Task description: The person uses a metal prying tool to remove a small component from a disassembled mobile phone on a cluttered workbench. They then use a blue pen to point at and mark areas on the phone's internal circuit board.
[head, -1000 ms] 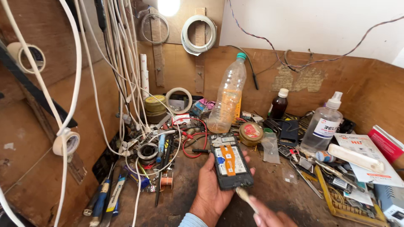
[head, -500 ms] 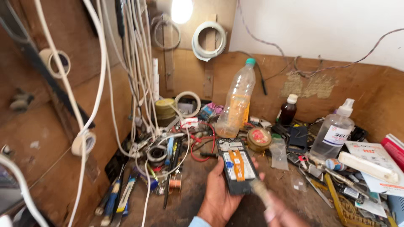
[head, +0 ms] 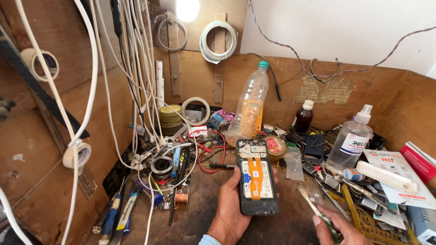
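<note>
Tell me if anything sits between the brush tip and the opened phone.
Nothing visible does. The left hand holds the opened phone above the bench; the right hand holds the brush, its tip just right of the phone's lower edge, open gap between.

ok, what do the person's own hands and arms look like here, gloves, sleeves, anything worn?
Both hands are bare: no gloves, rings or watch in view. The left hand has a light blue cuff at the wrist, at the bottom edge. The right hand is cut off by the frame; no sleeve shows.
</note>
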{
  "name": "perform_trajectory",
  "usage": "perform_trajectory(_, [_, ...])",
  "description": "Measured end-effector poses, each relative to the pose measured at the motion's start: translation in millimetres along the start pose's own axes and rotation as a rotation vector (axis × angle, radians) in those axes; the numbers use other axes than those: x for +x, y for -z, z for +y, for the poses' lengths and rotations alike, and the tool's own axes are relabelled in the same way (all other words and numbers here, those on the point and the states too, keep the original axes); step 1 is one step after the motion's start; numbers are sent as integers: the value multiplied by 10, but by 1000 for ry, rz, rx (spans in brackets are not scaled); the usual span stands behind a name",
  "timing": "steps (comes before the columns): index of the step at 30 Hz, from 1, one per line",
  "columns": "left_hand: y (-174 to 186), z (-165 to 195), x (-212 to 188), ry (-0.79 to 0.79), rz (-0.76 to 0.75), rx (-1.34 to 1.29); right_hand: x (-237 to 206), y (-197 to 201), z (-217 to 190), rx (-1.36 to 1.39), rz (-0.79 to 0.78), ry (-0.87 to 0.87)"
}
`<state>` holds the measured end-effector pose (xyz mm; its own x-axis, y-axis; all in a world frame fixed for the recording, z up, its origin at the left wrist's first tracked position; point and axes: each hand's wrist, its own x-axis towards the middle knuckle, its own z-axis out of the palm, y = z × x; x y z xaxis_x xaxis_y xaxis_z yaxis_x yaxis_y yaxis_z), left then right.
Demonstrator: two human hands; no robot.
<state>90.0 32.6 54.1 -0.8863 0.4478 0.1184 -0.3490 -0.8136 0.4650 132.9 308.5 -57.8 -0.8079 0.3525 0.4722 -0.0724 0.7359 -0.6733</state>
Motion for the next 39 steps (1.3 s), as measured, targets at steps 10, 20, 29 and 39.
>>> perform_trajectory(10, [52,-45,28,-47,235,99,150,191,-78,-312,-91,-124])
perform_trajectory(20, [192,-119,142,-93,406,179,313,412,-779,-416,-235,-384])
perform_trajectory(29, [109,-79,126,-61,421,251,687,278,-893,-538,8,73])
perform_trajectory(39, [192,-136,190,-100,401,252,687,272,-653,-550,14,53])
